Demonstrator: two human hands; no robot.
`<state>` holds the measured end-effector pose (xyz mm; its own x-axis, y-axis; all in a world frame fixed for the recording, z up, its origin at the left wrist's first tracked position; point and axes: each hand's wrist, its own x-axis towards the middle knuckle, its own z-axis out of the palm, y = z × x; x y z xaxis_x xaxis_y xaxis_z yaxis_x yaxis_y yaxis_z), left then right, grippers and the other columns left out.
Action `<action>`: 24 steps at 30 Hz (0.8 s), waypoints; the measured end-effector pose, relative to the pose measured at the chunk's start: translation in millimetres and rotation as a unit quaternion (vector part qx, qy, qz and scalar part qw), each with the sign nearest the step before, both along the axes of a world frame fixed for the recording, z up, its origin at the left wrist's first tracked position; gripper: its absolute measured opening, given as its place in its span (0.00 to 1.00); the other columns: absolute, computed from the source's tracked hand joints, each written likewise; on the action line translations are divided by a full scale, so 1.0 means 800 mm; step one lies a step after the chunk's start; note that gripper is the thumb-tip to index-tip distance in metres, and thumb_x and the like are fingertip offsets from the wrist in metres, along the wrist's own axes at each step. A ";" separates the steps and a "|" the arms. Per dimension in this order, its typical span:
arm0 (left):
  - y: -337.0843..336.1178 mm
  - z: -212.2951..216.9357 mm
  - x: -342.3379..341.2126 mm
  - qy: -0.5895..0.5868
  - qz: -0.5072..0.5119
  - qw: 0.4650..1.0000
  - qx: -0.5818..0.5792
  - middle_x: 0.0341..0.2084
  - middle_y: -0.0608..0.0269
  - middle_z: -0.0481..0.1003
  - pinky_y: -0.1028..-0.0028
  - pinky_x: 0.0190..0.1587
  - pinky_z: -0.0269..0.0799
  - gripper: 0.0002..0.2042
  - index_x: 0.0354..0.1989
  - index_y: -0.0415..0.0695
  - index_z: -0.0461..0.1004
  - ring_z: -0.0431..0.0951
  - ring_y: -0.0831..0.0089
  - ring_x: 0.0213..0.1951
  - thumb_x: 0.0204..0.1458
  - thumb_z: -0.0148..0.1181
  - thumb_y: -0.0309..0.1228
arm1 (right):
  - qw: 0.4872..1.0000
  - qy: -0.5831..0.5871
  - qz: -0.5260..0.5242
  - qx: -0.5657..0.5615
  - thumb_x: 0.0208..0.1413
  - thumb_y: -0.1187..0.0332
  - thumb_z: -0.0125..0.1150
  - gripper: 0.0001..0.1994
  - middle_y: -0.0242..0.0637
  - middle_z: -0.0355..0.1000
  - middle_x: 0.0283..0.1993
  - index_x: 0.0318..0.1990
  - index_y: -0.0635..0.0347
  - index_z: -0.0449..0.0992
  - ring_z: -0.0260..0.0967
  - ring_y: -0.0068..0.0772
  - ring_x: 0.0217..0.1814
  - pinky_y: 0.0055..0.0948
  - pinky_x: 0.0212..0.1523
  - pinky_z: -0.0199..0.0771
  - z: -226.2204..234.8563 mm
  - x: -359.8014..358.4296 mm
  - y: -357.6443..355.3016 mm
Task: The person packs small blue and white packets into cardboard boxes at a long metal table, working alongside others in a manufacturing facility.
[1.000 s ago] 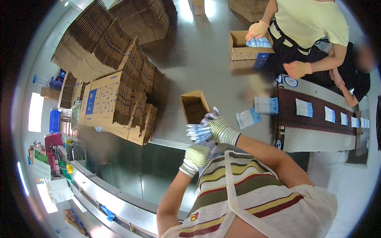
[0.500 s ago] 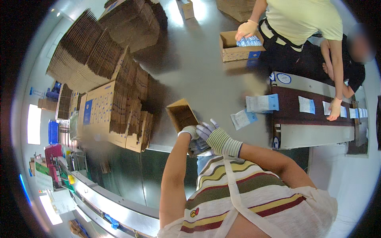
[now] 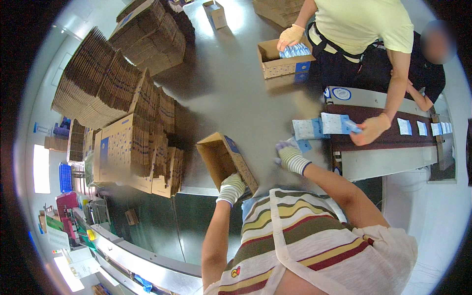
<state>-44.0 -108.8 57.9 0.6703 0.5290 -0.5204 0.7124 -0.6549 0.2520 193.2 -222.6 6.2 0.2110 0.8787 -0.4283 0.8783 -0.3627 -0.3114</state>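
A small open cardboard carton [image 3: 215,164] stands on the metal table in front of me. My left hand [image 3: 231,189], in a striped knit glove, reaches into its near end, and the fingers are mostly hidden inside. To the right of the carton, my right hand [image 3: 294,160], gloved alike, lies with thumb and fingers apart. Its fingertips are at the blue-and-white packet [image 3: 305,146]; whether they touch it I cannot tell. Another such packet [image 3: 307,129] lies just beyond, towards the belt.
Tall stacks of flattened cartons [image 3: 115,147] stand at left. Across the metal table [image 3: 236,98], a co-worker's gloved hand rests in a carton [image 3: 280,69] of packets; their other hand [image 3: 372,130] holds a packet at the dark conveyor belt [image 3: 388,140]. Another carton [image 3: 215,15] stands farther back.
My right hand has left the carton and moved right to the loose packets. My left hand has gone deeper into the carton, which has turned. The co-worker's hand has moved left along the belt.
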 end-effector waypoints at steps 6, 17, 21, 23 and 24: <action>-0.011 0.002 -0.003 0.007 0.057 0.998 0.005 0.37 0.45 0.75 0.61 0.44 0.71 0.15 0.38 0.40 0.74 0.75 0.53 0.41 0.47 0.51 0.37 | 0.992 0.007 0.116 -0.051 0.51 0.58 0.53 0.19 0.49 0.73 0.42 0.43 0.64 0.73 0.71 0.49 0.44 0.44 0.47 0.68 0.013 -0.053 -0.058; 0.004 -0.043 -0.017 0.017 0.011 1.000 0.001 0.36 0.47 0.75 0.59 0.44 0.71 0.15 0.39 0.42 0.75 0.75 0.52 0.41 0.48 0.49 0.37 | 0.984 -0.083 0.115 0.108 0.33 0.67 0.68 0.33 0.43 0.65 0.53 0.53 0.52 0.65 0.61 0.46 0.57 0.38 0.58 0.59 -0.006 0.040 -0.063; 0.003 -0.052 -0.022 -0.008 -0.017 0.999 0.027 0.30 0.48 0.76 0.63 0.40 0.72 0.11 0.31 0.41 0.77 0.76 0.55 0.36 0.47 0.49 0.31 | 0.989 -0.106 0.102 -0.033 0.35 0.63 0.68 0.26 0.44 0.71 0.46 0.47 0.55 0.71 0.67 0.45 0.51 0.38 0.52 0.66 0.024 0.025 -0.052; -0.001 -0.045 -0.021 -0.020 -0.027 0.998 0.046 0.29 0.49 0.77 0.64 0.39 0.72 0.10 0.30 0.41 0.78 0.77 0.56 0.35 0.46 0.49 0.30 | 0.986 -0.074 0.097 -0.111 0.37 0.62 0.66 0.24 0.43 0.73 0.43 0.45 0.57 0.72 0.69 0.47 0.47 0.38 0.49 0.69 0.009 0.027 -0.050; -0.002 -0.043 -0.020 -0.027 -0.033 0.998 0.054 0.29 0.49 0.77 0.64 0.39 0.72 0.10 0.31 0.41 0.78 0.77 0.55 0.35 0.46 0.49 0.30 | 0.997 -0.006 0.035 -0.066 0.38 0.62 0.66 0.22 0.44 0.73 0.40 0.44 0.59 0.72 0.70 0.46 0.44 0.37 0.47 0.70 -0.001 0.027 -0.056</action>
<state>-60.0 -110.4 23.5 0.7315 0.5333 -0.4249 0.6538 -0.7255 0.2150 214.8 -267.6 5.6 0.1575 0.8269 -0.5398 0.9060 -0.3384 -0.2541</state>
